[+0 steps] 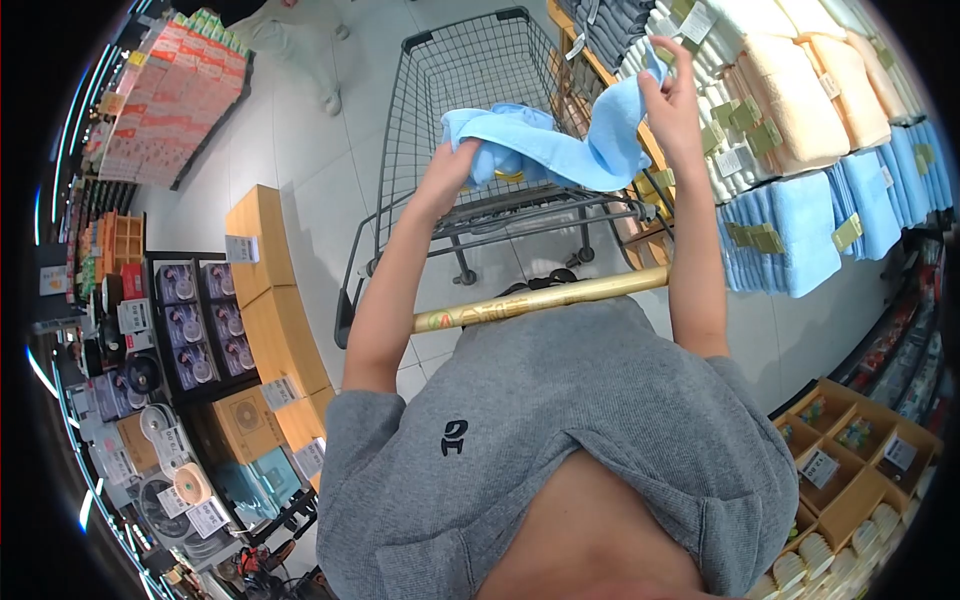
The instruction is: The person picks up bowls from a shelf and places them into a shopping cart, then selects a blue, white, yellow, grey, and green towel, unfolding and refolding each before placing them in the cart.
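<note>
- Well, the cart (pixel 518 14), black wire, stands ahead of the person.
- Cream towels (pixel 800 100), stacked right of the cart.
- Blue towels (pixel 805 235), also stacked right of the cart.
- Cloth (pixel 565 150), light blue, stretched above the cart's near part, bunched at its left, its right end raised.
- Handle (pixel 541 298), gold, across the cart's near end.
- Left hand (pixel 447 178), over the cart's near left: clutching the bunched cloth, fingertips partly hidden.
- Right hand (pixel 675 108), right of the cart: index finger arched, thumb and fingers pinching the cloth's raised end.
</note>
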`<action>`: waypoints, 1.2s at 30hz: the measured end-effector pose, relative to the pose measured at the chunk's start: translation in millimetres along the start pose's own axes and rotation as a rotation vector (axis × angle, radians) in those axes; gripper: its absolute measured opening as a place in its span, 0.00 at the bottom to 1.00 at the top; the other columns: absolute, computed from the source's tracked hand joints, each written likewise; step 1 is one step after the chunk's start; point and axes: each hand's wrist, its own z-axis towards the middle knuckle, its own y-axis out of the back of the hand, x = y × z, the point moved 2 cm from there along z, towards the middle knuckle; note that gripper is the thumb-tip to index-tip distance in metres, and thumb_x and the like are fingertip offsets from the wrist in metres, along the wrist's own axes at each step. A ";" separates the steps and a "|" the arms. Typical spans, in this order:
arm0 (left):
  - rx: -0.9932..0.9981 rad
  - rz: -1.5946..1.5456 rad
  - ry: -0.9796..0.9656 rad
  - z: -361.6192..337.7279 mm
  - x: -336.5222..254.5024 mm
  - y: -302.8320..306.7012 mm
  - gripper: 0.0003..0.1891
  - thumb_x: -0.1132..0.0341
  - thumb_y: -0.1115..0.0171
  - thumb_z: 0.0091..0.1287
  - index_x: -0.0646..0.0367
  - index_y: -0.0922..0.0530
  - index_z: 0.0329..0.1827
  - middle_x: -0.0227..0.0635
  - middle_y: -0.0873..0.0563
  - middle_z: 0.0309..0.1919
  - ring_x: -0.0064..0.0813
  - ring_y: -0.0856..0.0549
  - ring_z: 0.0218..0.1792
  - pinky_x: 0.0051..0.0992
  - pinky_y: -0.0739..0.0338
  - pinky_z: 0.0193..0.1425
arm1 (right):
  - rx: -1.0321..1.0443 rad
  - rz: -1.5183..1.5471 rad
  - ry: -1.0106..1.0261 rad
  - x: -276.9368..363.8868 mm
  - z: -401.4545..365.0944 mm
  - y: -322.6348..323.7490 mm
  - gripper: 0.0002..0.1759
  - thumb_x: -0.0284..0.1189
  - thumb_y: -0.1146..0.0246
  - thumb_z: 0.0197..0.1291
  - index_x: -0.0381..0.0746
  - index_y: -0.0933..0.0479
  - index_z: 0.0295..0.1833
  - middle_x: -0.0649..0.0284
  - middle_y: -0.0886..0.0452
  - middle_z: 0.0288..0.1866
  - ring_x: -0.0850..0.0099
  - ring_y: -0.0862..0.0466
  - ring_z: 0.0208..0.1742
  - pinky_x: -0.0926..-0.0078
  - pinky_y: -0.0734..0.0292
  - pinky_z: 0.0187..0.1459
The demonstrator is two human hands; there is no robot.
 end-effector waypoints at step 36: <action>-0.007 -0.213 0.074 -14.7 -10.6 -6.9 0.26 0.52 0.44 0.71 0.56 0.33 0.67 0.35 0.23 0.58 0.30 0.24 0.58 0.38 0.27 0.57 | 0.216 0.448 -0.302 -13.3 -21.8 -58.2 0.09 0.32 0.41 0.65 0.46 0.30 0.48 0.71 0.24 0.36 0.83 0.23 0.35 0.83 0.28 0.32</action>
